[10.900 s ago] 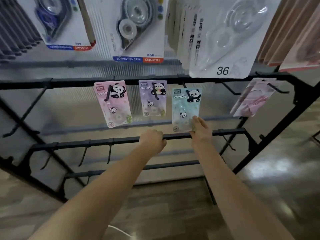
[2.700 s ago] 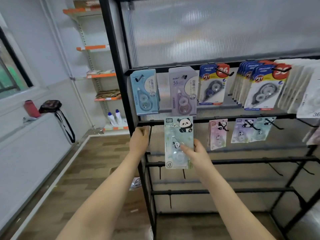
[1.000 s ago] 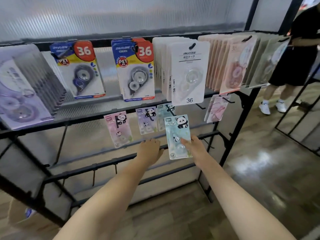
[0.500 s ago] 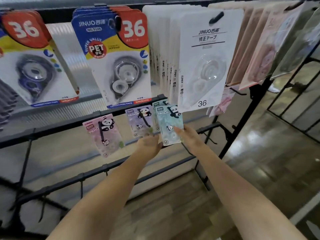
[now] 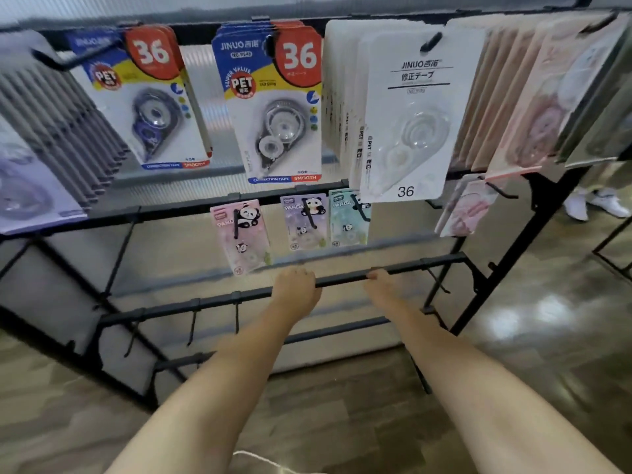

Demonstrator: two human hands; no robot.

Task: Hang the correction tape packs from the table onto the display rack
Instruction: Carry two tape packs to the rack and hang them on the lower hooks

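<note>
Three small panda correction tape packs hang on hooks of the black display rack (image 5: pixel 444 260): a pink pack (image 5: pixel 243 236), a purple pack (image 5: pixel 304 222) and a teal pack (image 5: pixel 348 218). My left hand (image 5: pixel 295 289) curls over the rack's lower horizontal bar just below the pink and purple packs. My right hand (image 5: pixel 381 283) rests on the same bar, below the teal pack, and holds no pack. Its fingers are partly hidden behind the bar.
Larger packs fill the upper row: blue-and-red "36" packs (image 5: pixel 273 104), white packs (image 5: pixel 410 114), pinkish packs (image 5: pixel 533 107). A pink pack (image 5: pixel 465 208) hangs at the right. Bare hooks (image 5: pixel 191 326) stick out of the lower bar. A person's white shoes (image 5: pixel 595 205) stand far right.
My right hand has let go of the teal pack, which now hangs on its hook. Both hands have dropped to the lower bar.
</note>
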